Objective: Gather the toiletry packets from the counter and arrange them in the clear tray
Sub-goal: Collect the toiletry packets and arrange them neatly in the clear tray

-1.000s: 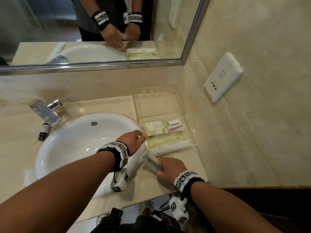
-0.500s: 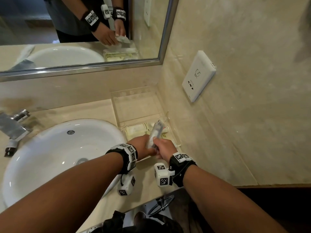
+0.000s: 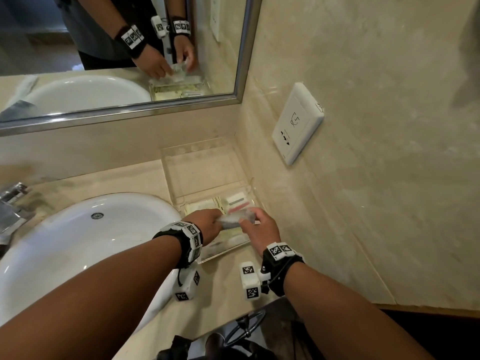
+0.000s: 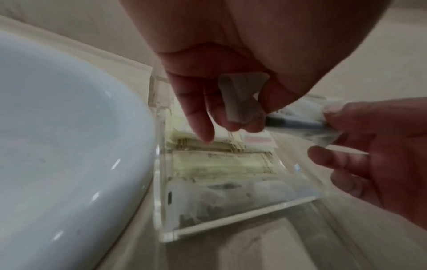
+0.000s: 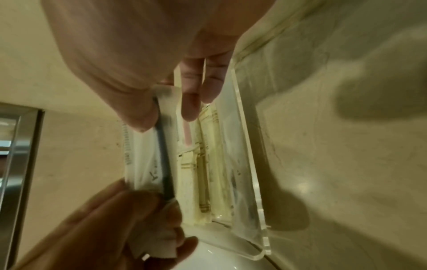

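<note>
A clear acrylic tray stands in the counter's corner against the side wall. Its near compartment holds several yellow and white toiletry packets, also seen as packets in the left wrist view. Above them, both hands hold a long translucent packet with a dark item inside. My left hand pinches its left end, the folded packet end. My right hand pinches the other end, thumb on the long packet. The tray's far compartment is bare.
A white sink basin lies just left of the tray, with a chrome faucet at the far left. A mirror is behind, and a wall socket is on the right wall. The counter edge is close below my wrists.
The long packet was picked up from the counter in front of the tray, raised on end, and now lies level over the tray's near compartment, held by both hands.
</note>
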{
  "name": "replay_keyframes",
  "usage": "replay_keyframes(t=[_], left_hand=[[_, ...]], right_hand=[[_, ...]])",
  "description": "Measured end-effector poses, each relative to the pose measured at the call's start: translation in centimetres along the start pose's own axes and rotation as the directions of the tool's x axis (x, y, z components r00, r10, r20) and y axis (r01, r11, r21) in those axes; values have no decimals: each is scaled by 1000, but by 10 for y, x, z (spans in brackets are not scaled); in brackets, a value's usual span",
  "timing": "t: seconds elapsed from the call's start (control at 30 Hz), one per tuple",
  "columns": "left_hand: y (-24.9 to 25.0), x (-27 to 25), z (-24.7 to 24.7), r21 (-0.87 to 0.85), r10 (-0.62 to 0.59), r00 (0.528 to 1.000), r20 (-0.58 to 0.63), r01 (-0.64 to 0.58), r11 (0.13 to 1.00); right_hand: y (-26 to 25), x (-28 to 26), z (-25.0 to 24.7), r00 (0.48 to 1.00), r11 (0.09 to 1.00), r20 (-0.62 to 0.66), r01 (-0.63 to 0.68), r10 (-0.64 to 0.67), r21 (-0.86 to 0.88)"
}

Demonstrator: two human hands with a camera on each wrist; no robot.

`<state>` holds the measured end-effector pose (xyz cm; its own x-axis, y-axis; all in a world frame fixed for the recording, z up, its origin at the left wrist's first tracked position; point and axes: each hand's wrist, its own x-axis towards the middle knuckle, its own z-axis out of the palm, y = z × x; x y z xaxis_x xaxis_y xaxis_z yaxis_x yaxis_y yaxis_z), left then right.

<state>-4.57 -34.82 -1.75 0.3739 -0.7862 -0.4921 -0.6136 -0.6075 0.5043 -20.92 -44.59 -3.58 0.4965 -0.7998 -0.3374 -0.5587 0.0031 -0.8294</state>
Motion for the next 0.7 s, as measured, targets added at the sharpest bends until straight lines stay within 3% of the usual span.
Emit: replay_keyframes(t=[0.1,0.3,0.4,0.53,0.7], left_hand=[[-2,9,-6,49,-14,995,-99,19,999],[14,32,-8,-127,-51,978,-203,25,992],[27,45,0,-145,-33,980,-196,4,989],[37,60,13,-5,38,987,-156,-39,999],[40,75,21,135,160,984,-72,-149,980]], right_hand=[[2,-4,-1,1000,993,1,16,-16,-118],[7,-6,0,998,964,-49,-51,40,-260],[7,-1,-2,988,959,-148,-81,42,-273],[3,4,-6,966,942,-257,-103,19,-318],[-2,11,-9,964,897,-262,-157,48,-413]])
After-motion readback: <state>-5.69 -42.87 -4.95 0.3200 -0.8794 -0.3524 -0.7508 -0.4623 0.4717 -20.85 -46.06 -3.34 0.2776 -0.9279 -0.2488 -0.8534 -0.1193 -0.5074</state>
